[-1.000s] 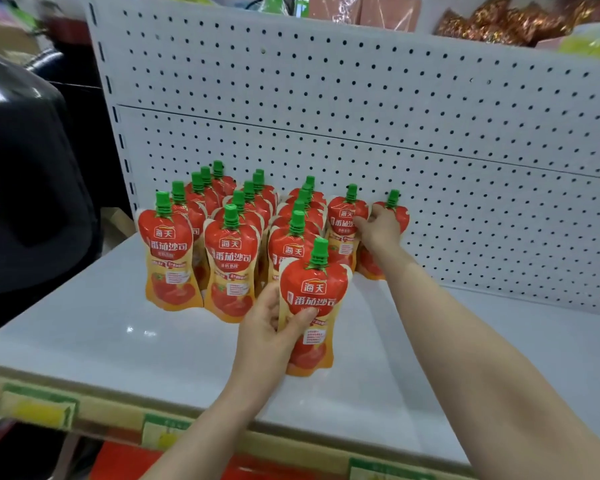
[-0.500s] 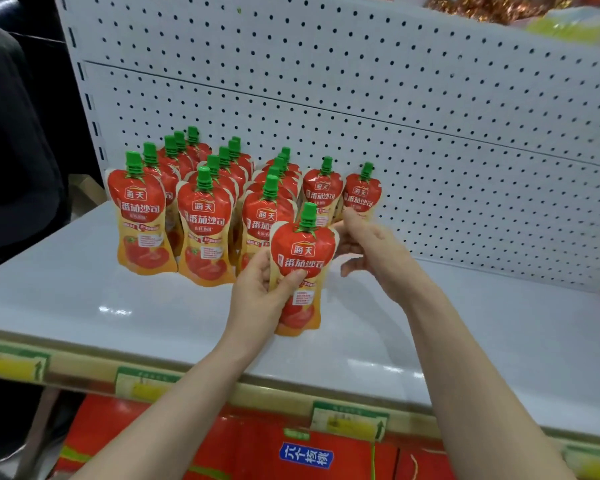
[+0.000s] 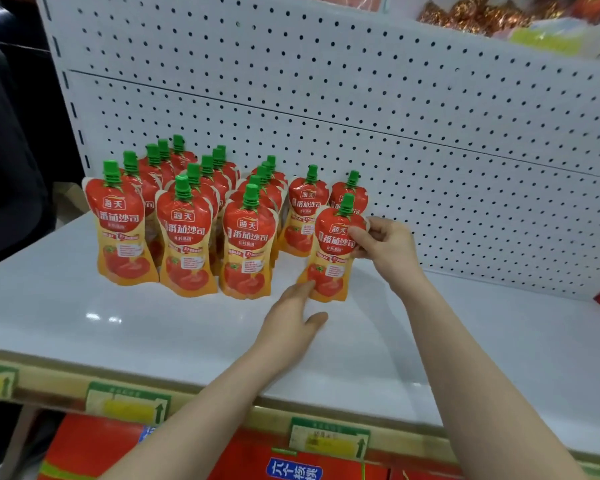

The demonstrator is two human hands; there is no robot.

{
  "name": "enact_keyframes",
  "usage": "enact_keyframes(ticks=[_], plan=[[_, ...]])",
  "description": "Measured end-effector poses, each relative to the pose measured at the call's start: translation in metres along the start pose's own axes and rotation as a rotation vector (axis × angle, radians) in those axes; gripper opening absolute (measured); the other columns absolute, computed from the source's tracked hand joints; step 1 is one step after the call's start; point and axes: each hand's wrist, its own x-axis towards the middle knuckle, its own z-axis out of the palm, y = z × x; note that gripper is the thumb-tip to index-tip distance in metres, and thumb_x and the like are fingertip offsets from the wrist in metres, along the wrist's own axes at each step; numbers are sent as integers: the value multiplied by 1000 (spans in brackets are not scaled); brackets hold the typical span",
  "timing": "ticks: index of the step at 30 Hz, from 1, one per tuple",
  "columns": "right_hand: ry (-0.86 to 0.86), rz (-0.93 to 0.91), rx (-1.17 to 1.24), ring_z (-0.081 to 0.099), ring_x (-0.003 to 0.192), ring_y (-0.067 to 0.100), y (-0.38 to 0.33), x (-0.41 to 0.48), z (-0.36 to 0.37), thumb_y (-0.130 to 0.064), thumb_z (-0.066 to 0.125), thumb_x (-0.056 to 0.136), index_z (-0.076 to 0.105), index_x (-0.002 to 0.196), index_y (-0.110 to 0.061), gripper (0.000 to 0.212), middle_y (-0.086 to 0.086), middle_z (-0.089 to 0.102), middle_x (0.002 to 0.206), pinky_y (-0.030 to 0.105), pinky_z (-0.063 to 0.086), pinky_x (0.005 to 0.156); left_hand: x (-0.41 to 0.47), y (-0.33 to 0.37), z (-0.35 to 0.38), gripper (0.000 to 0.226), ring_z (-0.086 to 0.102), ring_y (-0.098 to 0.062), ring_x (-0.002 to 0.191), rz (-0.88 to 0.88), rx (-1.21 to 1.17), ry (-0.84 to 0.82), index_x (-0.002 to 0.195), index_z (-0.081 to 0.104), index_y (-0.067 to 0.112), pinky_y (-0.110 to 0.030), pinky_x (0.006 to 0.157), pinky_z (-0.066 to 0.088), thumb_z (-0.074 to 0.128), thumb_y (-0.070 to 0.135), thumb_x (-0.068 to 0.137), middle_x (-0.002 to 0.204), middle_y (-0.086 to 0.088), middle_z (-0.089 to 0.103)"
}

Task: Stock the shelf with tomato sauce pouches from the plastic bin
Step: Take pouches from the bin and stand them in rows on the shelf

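Whereas the left hand (image 3: 291,320) gripped the pouch (image 3: 333,251) half a second ago, in the head view its fingers now lie loose and straight at the pouch's lower corner, and the right hand (image 3: 385,247) pinches the upper edge. The pouch stands upright on the shelf (image 3: 465,341), just before the rightmost stocked pouch (image 3: 352,190), so it looks all but placed. It is red and orange with a green cap, label facing out.

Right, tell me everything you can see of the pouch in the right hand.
The pouch is glossy soft plastic, red on top with white lettering, orange below with a tomato picture, topped by a green cap. It stands upright on the white shelf, rightmost in the front row. The right hand pinches its upper right edge; the left hand touches its lower left corner with straight fingers.
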Motion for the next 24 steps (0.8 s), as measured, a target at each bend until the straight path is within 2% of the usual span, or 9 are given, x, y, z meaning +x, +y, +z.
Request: enact_keyframes(ticks=[3, 6, 9, 12, 16, 18, 24], plan=[[20, -18, 21, 73, 78, 25, 8, 25, 16, -15, 64, 95, 71, 92, -9, 10, 9, 75, 88, 40, 63, 73, 19, -3, 5, 60, 31, -19, 142, -38, 68, -24, 149, 32, 23, -36, 115, 31, 57, 27, 95, 155, 2, 32], [19, -17, 17, 74, 82, 24, 12, 47, 31, -16, 63, 95, 67, 95, -4, 13, 10, 75, 91, 43, 62, 77, 38, -2, 6, 62, 19, -17, 147, -95, 140, -31, 153, 23, 23, -31, 118, 21, 53, 26, 98, 161, 3, 18], [20, -49, 22, 71, 75, 23, 15, 64, 42, -14, 62, 96, 63, 91, -2, 13, 10, 71, 80, 46, 62, 77, 57, 0, 7, 64, 14, -18, 149, -138, 195, -9, 153, 18, 24, -31, 117, 18, 51, 24, 99, 162, 3, 11], [33, -63, 1, 65, 67, 17, 18, 77, 50, -14, 60, 96, 55, 82, 0, 21, 6, 61, 67, 51, 60, 77, 69, -4, 9, 67, 12, -18, 149, -122, 206, 32, 154, 16, 23, -31, 118, 16, 52, 22, 98, 162, 1, 11], [58, -61, -27, 65, 68, 21, 22, 84, 54, -16, 60, 97, 55, 87, 4, 23, 23, 64, 74, 54, 59, 77, 74, -10, 12, 69, 9, -18, 150, -94, 216, 67, 154, 15, 20, -30, 118, 15, 54, 21, 97, 163, 0, 10], [65, -66, -46, 66, 69, 27, 24, 84, 54, -17, 60, 97, 56, 87, 2, 22, 26, 66, 78, 55, 58, 78, 75, -11, 14, 69, 9, -18, 150, -88, 218, 83, 154, 15, 20, -30, 118, 15, 54, 21, 97, 163, 0, 9], [61, -80, -103, 69, 67, 21, 26, 86, 53, -21, 61, 95, 55, 79, -9, 21, 11, 66, 66, 54, 59, 77, 75, -15, 13, 69, 9, -17, 150, -74, 205, 95, 154, 16, 19, -29, 118, 14, 55, 21, 97, 162, 0, 11]])
